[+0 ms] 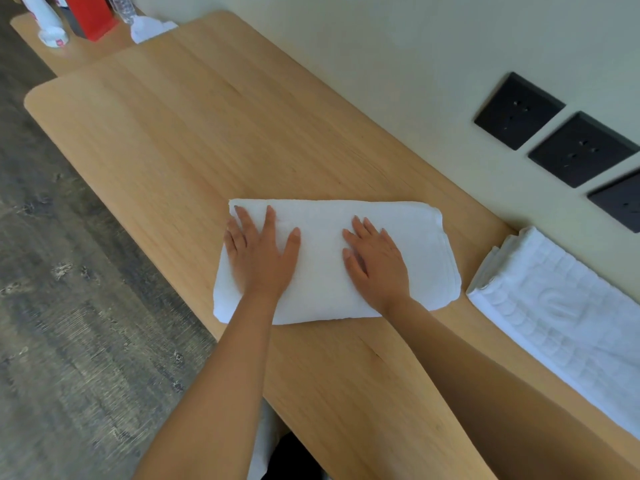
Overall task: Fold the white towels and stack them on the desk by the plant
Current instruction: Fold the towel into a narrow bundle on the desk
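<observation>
A folded white towel (325, 271) lies flat in the middle of the wooden desk (180, 140). My left hand (261, 252) presses palm down on its left half, fingers straight and spread. My right hand (375, 259) lies flat on the towel's middle, fingers straight. A second folded white towel (554, 317) with a woven pattern rests on the desk at the right, close to the wall. No plant is in view.
Three black wall sockets (519, 110) sit on the wall at the right. At the far left end stand a red box (91, 15), a white bottle (48, 26) and a clear plastic bottle (124, 8). Dark wood flooring (52, 306) runs along the desk's left edge.
</observation>
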The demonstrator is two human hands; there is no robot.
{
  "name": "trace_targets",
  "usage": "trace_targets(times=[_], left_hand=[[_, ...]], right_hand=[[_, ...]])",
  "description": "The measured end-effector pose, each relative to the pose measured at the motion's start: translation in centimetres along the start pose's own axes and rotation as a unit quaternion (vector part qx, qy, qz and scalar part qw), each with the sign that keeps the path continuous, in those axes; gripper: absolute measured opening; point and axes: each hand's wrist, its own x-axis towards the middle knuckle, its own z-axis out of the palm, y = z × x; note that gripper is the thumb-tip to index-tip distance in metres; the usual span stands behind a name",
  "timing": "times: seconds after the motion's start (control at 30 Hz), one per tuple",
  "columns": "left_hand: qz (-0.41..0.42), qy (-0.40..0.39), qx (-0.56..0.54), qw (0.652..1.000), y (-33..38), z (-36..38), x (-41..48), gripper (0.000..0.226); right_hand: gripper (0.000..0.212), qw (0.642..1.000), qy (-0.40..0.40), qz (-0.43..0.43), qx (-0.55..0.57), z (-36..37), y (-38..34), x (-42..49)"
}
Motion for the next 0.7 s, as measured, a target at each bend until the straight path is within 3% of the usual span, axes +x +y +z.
trace_targets(times=[0.03,0.1,0.17,0.23,0.33,0.37,0.43,0.57,0.63,0.7], left_hand=[[0.018,0.025,-0.092,0.995,0.4,-0.1,-1.0,0.061],[0.046,0.069,-0.282,0.956,1.6,-0.3,-4.2,0.047],[0.064,0.074,-0.353,0.931,3.3,0.1,-8.8,0.028],[-0.029,0.014,-0.434,0.900,4.3,1.2,-12.7,0.027],[-0.280,-0.112,-0.501,0.812,4.9,2.9,-14.9,0.044],[-0.340,-0.155,-0.519,0.769,5.1,2.9,-14.7,0.047],[-0.382,-0.178,-0.595,0.684,5.5,2.6,-13.3,0.047],[-0.427,-0.106,-0.730,0.523,6.0,1.0,-9.4,0.063],[-0.449,-0.085,-0.744,0.487,5.7,1.2,-8.1,0.067],[-0.420,-0.078,-0.763,0.485,5.5,1.6,-8.0,0.066]], right_hand=[[0.041,0.994,0.024,0.055,0.094,-0.4,-0.8,-0.9],[0.022,0.945,0.080,0.164,0.272,-1.4,-2.8,-3.4],[0.020,0.893,0.113,0.248,0.357,-2.4,-4.1,-5.8],[0.037,0.827,0.050,0.368,0.422,-3.1,-4.3,-7.5],[0.061,0.714,-0.152,0.505,0.461,-3.4,-4.2,-8.8],[0.062,0.675,-0.172,0.525,0.490,-3.3,-4.3,-8.8],[0.058,0.600,-0.137,0.548,0.567,-3.5,-4.8,-8.2],[0.057,0.530,-0.003,0.557,0.639,-3.9,-5.9,-5.6],[0.048,0.518,0.039,0.543,0.660,-3.6,-6.4,-5.2],[0.033,0.515,0.063,0.516,0.682,-3.5,-6.7,-5.3]])
